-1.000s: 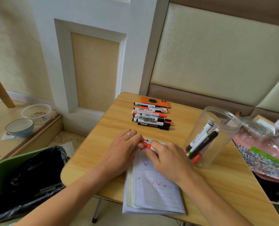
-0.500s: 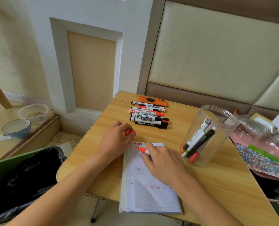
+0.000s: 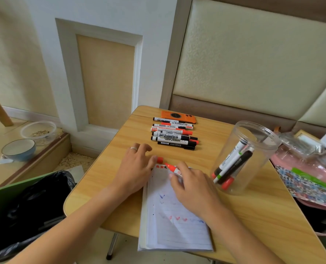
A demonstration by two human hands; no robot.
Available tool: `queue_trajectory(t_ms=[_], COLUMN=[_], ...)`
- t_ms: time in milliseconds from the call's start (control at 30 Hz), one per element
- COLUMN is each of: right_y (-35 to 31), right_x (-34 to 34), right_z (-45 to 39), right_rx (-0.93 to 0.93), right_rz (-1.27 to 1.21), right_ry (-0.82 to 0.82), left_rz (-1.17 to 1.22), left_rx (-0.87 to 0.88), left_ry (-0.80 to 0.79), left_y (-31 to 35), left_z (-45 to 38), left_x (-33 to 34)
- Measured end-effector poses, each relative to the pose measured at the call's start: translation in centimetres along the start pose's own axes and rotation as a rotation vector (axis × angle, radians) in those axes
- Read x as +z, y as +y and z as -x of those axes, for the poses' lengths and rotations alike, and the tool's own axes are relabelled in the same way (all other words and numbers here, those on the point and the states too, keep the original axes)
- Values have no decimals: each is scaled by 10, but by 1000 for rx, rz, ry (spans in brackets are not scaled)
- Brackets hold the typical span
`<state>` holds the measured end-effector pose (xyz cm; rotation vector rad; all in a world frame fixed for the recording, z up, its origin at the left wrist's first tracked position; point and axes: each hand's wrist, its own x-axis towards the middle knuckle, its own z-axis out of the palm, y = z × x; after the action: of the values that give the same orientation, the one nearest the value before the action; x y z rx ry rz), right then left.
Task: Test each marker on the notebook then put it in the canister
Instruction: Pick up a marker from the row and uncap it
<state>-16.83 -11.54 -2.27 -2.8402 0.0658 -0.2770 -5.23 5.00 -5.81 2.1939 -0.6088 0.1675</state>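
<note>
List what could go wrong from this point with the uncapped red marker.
1. The left hand pinches the small red cap only at its fingertips; it could slip and roll across the wooden table.
2. The right hand holds the uncapped red marker at the top edge of the open lined notebook; a stroke could run onto the table.
3. The clear plastic canister looks tilted and might tip.

one notebook (image 3: 174, 225), one canister (image 3: 253, 134), two hands
</note>
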Motion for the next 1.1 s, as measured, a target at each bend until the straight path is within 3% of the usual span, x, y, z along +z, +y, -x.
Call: queue_trajectory(t_ms=[233, 367, 533, 967, 1100], right_y=[4, 1, 4, 13, 18], right_x=[-2, -15, -20, -7, -6], right_z=[-12, -13, -16, -25, -27], right_rx=[154, 244, 383, 322, 303], right_rz=[-318, -763, -1334, -995, -1013], right_ry=[198, 223, 120, 183, 154], left_rz=[-198, -221, -311, -340, -344], left_rx=[189, 238, 280, 357, 398], left_ry=[-127, -134, -142, -278, -344], left_y=[7, 5, 6, 10, 11], left_z=[38, 44, 48, 48, 49], left_x=[-12, -13, -12, -15, -17])
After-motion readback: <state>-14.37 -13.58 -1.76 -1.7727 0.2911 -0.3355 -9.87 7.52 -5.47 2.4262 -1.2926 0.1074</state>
